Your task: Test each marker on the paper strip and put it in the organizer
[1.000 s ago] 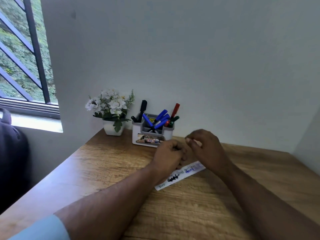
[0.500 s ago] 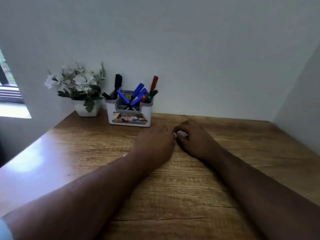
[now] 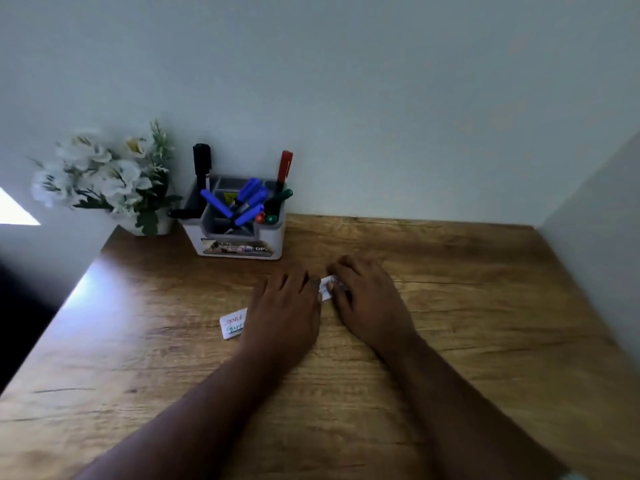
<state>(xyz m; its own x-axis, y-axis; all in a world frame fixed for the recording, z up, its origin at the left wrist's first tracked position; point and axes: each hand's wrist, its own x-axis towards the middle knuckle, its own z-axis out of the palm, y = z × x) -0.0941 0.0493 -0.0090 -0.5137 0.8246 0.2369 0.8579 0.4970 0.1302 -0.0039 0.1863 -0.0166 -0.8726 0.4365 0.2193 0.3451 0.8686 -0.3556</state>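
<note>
The flat white paper strip (image 3: 235, 323) lies on the wood-grain tabletop (image 3: 485, 306) beneath both hands. Left hand (image 3: 285, 306) presses it with straight fingers; right hand (image 3: 369, 299) rests flat. The boxy white organizer (image 3: 239, 247) behind holds capped markers (image 3: 247, 202).

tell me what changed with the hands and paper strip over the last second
Both hands came down flat onto the paper strip: left hand covers its middle, right hand its far end. Neither holds a marker. The organizer and its markers, and the flower pot, stayed put.

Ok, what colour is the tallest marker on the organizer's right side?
Red, standing in the organizer; head view.
</note>
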